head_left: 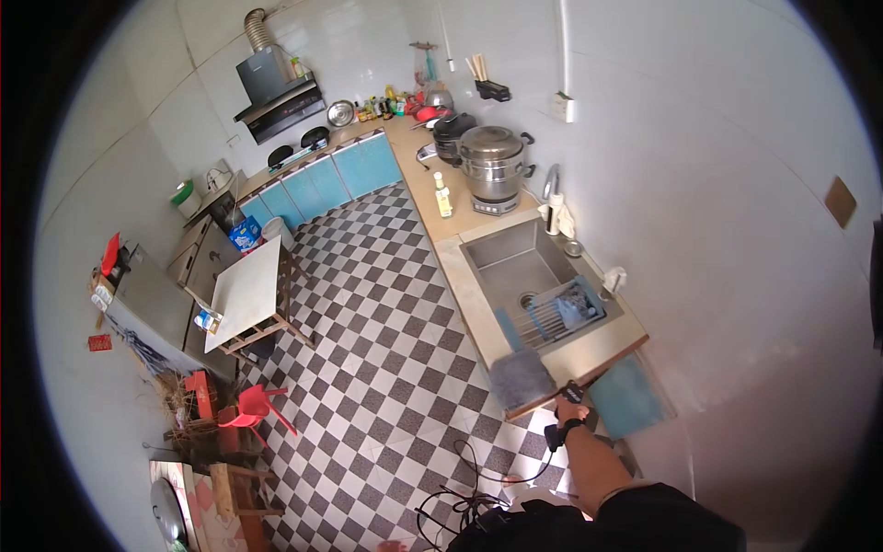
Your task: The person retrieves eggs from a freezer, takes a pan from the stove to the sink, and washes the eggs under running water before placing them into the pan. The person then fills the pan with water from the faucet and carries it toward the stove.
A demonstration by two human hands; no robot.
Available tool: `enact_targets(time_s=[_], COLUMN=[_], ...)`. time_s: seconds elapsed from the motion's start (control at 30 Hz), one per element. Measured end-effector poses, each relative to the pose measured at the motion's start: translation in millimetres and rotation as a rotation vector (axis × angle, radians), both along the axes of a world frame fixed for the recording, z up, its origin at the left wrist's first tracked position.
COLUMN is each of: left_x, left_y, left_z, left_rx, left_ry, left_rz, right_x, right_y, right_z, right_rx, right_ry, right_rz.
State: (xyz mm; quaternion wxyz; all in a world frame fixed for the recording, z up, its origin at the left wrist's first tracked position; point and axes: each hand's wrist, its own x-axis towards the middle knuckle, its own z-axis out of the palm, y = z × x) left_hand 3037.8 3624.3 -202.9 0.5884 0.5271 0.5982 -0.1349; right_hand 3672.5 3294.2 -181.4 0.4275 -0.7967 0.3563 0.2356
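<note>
My right hand (569, 405) is at the near end of the sink counter, with a black strap at the wrist and a black device on its back. Its fingers are mostly hidden, so whether it grips anything is unclear. Just left of it, a grey flat piece, perhaps a cloth (521, 379), covers the counter corner. To its right is a teal panel (633, 396) below the counter edge. Ahead lies the steel sink (510, 253), with a rack (543, 317) and a blue-and-clear plastic item (576, 305) at its near end. My left hand is out of sight.
A steamer pot (492, 161) stands on the counter beyond the sink, near a yellowish bottle (442, 196). Black cables (464, 501) trail by my body over the checkered floor (368, 368). On the left are a white-topped table (246, 293) and a red chair (253, 407).
</note>
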Motion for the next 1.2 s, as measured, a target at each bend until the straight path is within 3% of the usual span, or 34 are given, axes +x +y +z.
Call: enact_targets(time_s=[0.3, 0.33, 0.37, 0.5, 0.6, 0.73, 0.77, 0.83, 0.87, 0.9, 0.93, 0.97, 1.03, 1.07, 1.1, 1.2], left_x=[63.6, 68.6, 76.7, 89.4, 102.3, 174.0, 193.2, 227.3, 246.5, 254.2, 261.2, 273.7, 299.0, 328.1, 331.8, 363.1], left_y=[87.2, 102.0, 120.8, 196.2, 267.0, 360.6, 380.3, 417.3, 427.4, 440.8, 458.9, 474.0, 483.4, 471.0, 474.9, 479.0], left_z=[14.6, 13.5, 12.6, -7.8, -32.8, -7.2, -1.1, 1.6, -4.6, -32.5, -51.4, -61.1, -73.0, -63.6, -66.2, -50.8], left_rx=[-0.057, -0.062, -0.071, -0.068, 0.014, 0.048, 0.044, 0.001, 0.068, 0.068, -0.037, -0.143, -0.608, -0.108, -0.206, -0.234], left_ry=[0.007, 0.007, 0.011, -0.025, -0.190, -0.077, -0.086, -0.104, -0.157, -0.189, -0.276, -0.357, -0.583, -0.190, -0.363, -0.225], left_rz=[0.186, 0.202, 0.217, 0.263, 0.286, 0.302, 0.303, 0.276, 0.280, 0.285, 0.266, 0.244, 0.415, 0.315, 0.376, 0.399], right_x=[91.0, 93.9, 96.5, 87.9, 93.3, 101.5, 102.3, 100.7, 109.0, 118.7, 128.8, 151.1, 188.7, 199.4, 213.9, 251.5], right_y=[71.1, 76.2, 71.9, 110.1, 107.5, 108.1, 107.3, 143.0, 158.6, 165.3, 163.0, 156.8, 210.7, 236.0, 265.8, 346.6], right_z=[-18.5, -21.9, -37.3, 1.9, -23.9, -40.0, -45.9, -3.1, 2.1, 10.0, 12.0, -32.2, -30.3, -26.8, -26.3, -10.8], right_rx=[-0.367, -0.413, -0.507, -0.651, -0.696, -0.852, -0.966, -1.024, -1.018, -0.964, -0.907, -0.988, -0.828, -0.737, -0.638, -0.516], right_ry=[0.063, 0.087, 0.134, 0.171, 0.154, 0.225, 0.168, -0.099, -0.096, -0.196, -0.293, -0.397, -0.371, -0.484, -0.603, -0.609], right_rz=[-0.035, 0.013, 0.288, -0.174, -0.073, -0.152, -0.182, -0.265, -0.272, -0.085, 0.102, 0.323, 0.258, 0.280, 0.293, 0.385])
